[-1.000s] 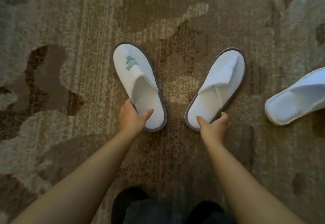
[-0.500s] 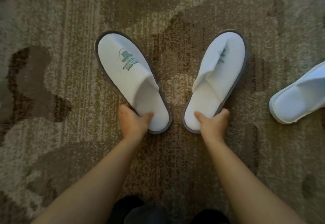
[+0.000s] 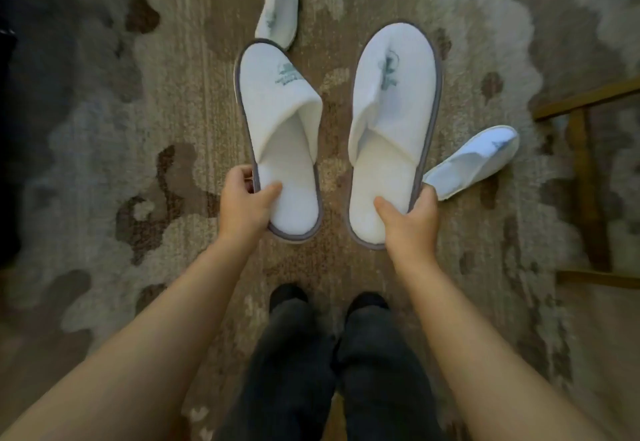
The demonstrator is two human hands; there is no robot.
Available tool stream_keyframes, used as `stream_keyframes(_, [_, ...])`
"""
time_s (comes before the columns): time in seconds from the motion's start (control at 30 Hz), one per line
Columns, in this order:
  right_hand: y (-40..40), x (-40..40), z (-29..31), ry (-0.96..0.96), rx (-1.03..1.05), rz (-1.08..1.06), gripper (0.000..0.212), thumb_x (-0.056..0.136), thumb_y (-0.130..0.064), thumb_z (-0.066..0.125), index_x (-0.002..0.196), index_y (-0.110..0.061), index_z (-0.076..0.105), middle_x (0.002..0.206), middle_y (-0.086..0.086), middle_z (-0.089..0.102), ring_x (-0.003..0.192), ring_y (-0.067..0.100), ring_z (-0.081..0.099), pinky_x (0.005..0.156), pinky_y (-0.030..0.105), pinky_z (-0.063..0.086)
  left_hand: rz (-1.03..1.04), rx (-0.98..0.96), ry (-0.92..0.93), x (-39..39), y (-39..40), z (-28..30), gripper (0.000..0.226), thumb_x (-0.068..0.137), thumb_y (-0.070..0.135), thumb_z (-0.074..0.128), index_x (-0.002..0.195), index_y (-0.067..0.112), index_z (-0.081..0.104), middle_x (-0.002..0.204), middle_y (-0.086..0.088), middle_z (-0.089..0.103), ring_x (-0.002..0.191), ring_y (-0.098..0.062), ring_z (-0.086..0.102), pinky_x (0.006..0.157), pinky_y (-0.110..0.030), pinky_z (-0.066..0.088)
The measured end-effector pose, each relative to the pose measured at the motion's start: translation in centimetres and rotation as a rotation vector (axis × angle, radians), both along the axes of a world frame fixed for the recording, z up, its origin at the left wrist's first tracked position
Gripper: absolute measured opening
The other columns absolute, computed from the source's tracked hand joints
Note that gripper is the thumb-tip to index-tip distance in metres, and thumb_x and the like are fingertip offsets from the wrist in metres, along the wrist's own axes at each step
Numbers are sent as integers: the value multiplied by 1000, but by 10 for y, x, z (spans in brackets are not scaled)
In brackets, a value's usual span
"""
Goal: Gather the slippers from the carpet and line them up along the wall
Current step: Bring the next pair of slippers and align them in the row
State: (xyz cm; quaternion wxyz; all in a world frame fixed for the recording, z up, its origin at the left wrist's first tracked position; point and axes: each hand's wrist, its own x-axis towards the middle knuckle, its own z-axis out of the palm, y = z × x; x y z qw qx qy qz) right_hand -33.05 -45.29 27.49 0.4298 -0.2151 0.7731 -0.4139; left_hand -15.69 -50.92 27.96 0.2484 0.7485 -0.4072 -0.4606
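Note:
Two white slippers with grey edging and a green logo are held up above the patterned carpet (image 3: pixel 104 149), toes pointing away from me. My left hand (image 3: pixel 244 203) grips the heel of the left slipper (image 3: pixel 280 118), thumb on the insole. My right hand (image 3: pixel 408 217) grips the heel of the right slipper (image 3: pixel 394 111) the same way. A third white slipper (image 3: pixel 471 161) lies on the carpet just right of my right hand. A fourth slipper (image 3: pixel 280 4) lies farther away, beyond the left slipper's toe.
My dark trouser legs and dark shoes (image 3: pixel 329 302) stand on the carpet below the hands. A wooden furniture frame (image 3: pixel 585 177) stands at the right edge. Something dark fills the far left edge (image 3: pixel 7 129).
Both hands have lifted the two slippers off the carpet and drawn them closer to me as the view rose. The fourth slipper and the wooden frame have come into view.

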Motion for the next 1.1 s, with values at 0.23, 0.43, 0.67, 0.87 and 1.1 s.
stream_keyframes(0.23, [32, -55, 225, 16, -113, -83, 33, 77, -12, 65, 102, -17, 44, 89, -11, 52, 79, 3, 52, 59, 7, 41, -271, -110, 35, -42, 17, 221, 18, 81, 22, 61, 87, 27, 45, 80, 15, 53, 72, 0, 53, 52, -18, 40])
stream_keyframes(0.43, [74, -84, 319, 85, -183, -291, 36, 74, -8, 67, 105, -7, 48, 95, 0, 56, 83, 13, 56, 67, 14, 46, -483, -174, 131, -94, 22, 314, 22, 78, 25, 64, 79, 37, 46, 85, 12, 58, 79, -5, 57, 58, -23, 46])
stream_keyframes(0.67, [156, -84, 364, 195, -196, -728, 32, 74, -10, 67, 94, -17, 43, 82, -11, 50, 74, -2, 48, 49, 6, 42, -899, -255, 194, -168, 41, 355, 22, 80, 22, 62, 95, 20, 46, 80, 17, 50, 72, 2, 50, 44, -11, 40])
stream_keyframes(0.87, [265, -30, 389, 233, -107, -1291, 31, 75, -13, 66, 94, -17, 41, 82, -10, 48, 71, 2, 48, 51, 12, 40, -1438, -190, 262, -214, 136, 381, 25, 80, 21, 62, 98, 18, 45, 82, 11, 51, 73, -6, 51, 46, -13, 39])
stream_keyframes(1.1, [424, 81, 416, 226, -30, -1858, 42, 77, -17, 65, 112, -17, 41, 108, 0, 49, 98, 18, 49, 73, 32, 50, -2016, -180, 346, -205, 330, 392, 27, 81, 21, 60, 102, 13, 45, 91, 4, 50, 81, -13, 48, 50, -15, 35])
